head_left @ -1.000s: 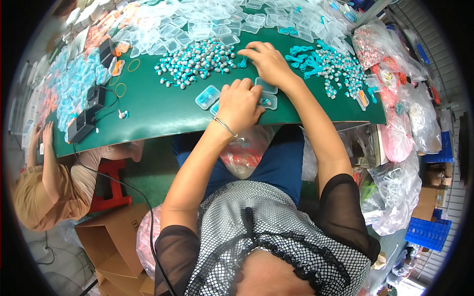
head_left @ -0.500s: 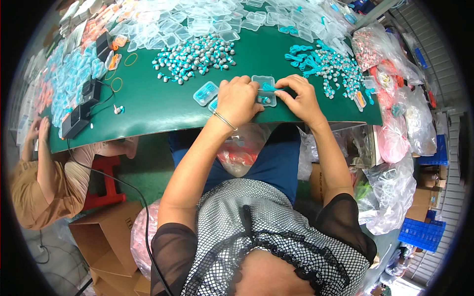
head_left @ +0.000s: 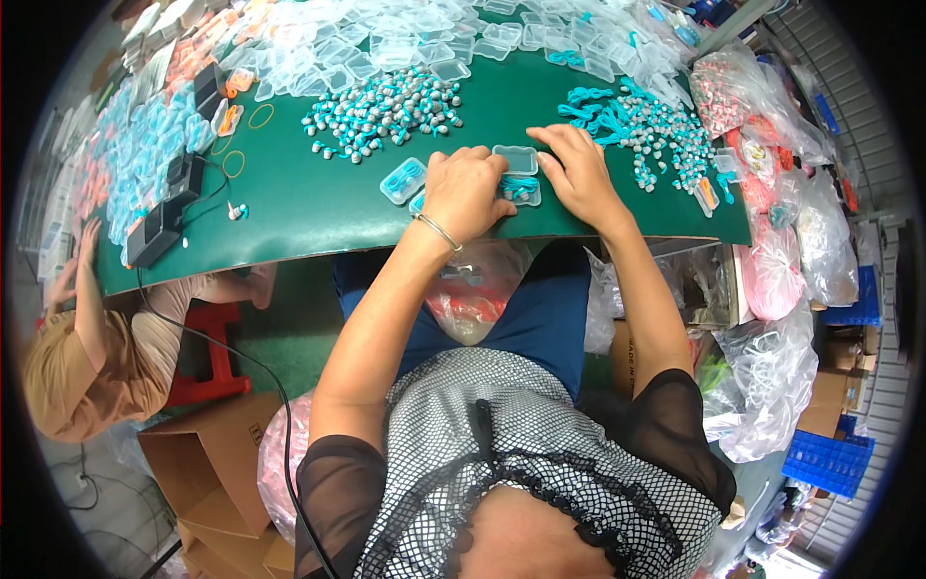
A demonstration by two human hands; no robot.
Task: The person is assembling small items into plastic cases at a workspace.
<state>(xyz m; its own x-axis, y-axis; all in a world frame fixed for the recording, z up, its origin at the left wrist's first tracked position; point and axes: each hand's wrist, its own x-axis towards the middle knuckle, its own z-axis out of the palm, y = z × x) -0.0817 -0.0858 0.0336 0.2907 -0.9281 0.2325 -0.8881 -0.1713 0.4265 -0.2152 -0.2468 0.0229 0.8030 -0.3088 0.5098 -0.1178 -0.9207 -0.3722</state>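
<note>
A small clear plastic case (head_left: 526, 200) lies with its lid (head_left: 515, 157) folded back on the green table, a turquoise corded earphone set (head_left: 517, 183) coiled inside. My left hand (head_left: 464, 193) grips the left side of this case, its fingers curled and partly hiding it. Just right of the case, my right hand (head_left: 577, 179) holds nothing, its fingers apart. Left of my left hand sits another clear case (head_left: 403, 180) with a turquoise coil in it. Part of one more case (head_left: 417, 205) shows beneath my left wrist.
Grey-and-turquoise earbud pieces (head_left: 381, 111) are heaped beyond my hands. More earphones with turquoise cords (head_left: 651, 130) lie at the right. Empty clear cases (head_left: 415, 43) cover the far side. Black boxes (head_left: 166, 217) with a cable stand left, near another person's hand (head_left: 87, 253).
My right hand has let go of the turquoise cord, which now lies in the case, and its fingers have opened and lifted away. My left hand stays in place.
</note>
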